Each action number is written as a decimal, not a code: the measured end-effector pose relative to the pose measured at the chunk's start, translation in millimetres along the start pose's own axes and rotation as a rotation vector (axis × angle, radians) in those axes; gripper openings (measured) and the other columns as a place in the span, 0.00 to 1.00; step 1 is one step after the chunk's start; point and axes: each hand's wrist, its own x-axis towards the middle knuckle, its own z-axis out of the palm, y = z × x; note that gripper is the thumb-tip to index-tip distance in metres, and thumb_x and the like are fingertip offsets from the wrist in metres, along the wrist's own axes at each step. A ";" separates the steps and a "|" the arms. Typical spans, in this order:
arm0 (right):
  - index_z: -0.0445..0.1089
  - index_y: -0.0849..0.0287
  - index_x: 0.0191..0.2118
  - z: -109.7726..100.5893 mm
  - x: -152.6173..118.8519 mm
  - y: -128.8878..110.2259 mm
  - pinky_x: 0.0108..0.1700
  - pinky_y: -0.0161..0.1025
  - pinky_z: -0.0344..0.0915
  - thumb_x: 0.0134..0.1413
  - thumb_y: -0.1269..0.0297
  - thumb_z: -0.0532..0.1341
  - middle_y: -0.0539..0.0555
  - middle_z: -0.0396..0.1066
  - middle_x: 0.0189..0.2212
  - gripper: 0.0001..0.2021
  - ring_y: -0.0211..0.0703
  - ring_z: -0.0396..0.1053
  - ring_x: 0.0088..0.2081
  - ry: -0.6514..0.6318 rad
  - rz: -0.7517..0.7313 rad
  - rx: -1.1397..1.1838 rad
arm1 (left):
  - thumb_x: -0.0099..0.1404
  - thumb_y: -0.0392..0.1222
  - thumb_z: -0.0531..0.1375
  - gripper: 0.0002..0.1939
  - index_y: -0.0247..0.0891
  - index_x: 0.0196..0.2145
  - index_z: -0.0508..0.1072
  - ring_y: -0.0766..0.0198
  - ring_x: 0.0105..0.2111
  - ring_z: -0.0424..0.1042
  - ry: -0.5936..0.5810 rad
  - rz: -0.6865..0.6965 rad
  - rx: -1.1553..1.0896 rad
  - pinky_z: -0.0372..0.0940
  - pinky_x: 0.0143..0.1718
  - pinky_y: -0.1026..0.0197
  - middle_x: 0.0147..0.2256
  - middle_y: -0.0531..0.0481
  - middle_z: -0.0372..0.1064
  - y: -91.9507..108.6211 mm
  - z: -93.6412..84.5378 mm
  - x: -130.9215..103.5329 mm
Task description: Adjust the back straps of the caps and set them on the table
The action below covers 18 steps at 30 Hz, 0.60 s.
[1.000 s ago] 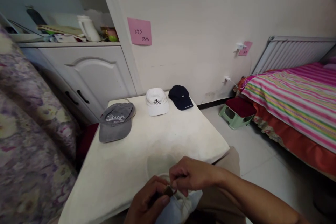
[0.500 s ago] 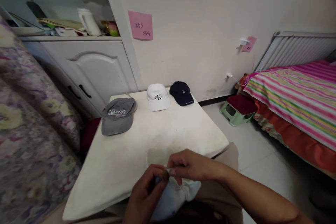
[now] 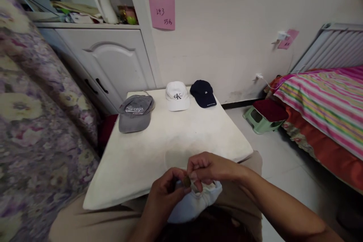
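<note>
A pale blue-white cap (image 3: 185, 210) sits at the near table edge above my lap, its pale brim (image 3: 177, 160) lying toward the table. Its back strap is between my hands. My left hand (image 3: 169, 187) pinches a small brass-coloured buckle (image 3: 186, 180) at the strap, thumb and index finger closed on it. My right hand (image 3: 204, 166) has its fingertips closed on the strap right beside the buckle. The strap's end is mostly hidden by the fingers.
On the white table (image 3: 170, 140) lie a grey cap (image 3: 136, 115), a white cap (image 3: 177, 98) and a navy cap (image 3: 203, 93). A floral curtain (image 3: 42, 140) hangs at left, a cabinet (image 3: 113, 64) behind. A green stool (image 3: 265, 117) stands by the bed (image 3: 326, 98).
The camera view has shifted, moving the scene slightly right and up. My hands keep their pinch at the buckle and strap, with little visible change.
</note>
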 end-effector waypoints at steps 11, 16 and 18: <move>0.62 0.57 0.40 5.6 -4.3 1.0 0.25 0.30 0.50 0.59 0.73 0.57 0.45 0.70 0.24 0.05 0.31 0.54 0.22 0.030 -0.100 -0.014 | 0.54 0.39 0.69 0.11 0.37 0.32 0.71 0.66 0.31 0.65 0.027 -0.034 0.042 0.59 0.33 0.65 0.28 0.55 0.70 9.6 4.3 -0.2; 0.62 0.58 0.40 5.3 -5.4 -3.5 0.24 0.30 0.50 0.61 0.71 0.58 0.46 0.70 0.24 0.03 0.31 0.54 0.21 0.042 -0.128 -0.025 | 0.56 0.39 0.70 0.12 0.38 0.35 0.72 0.67 0.32 0.66 0.025 0.003 0.000 0.60 0.34 0.65 0.31 0.56 0.70 11.3 5.8 2.7; 0.62 0.58 0.40 4.5 -5.5 -4.1 0.24 0.30 0.51 0.62 0.69 0.58 0.46 0.71 0.25 0.03 0.31 0.55 0.21 0.043 -0.140 -0.023 | 0.57 0.40 0.69 0.11 0.38 0.35 0.72 0.67 0.33 0.67 0.018 0.011 -0.005 0.60 0.34 0.65 0.31 0.55 0.71 11.7 5.3 3.8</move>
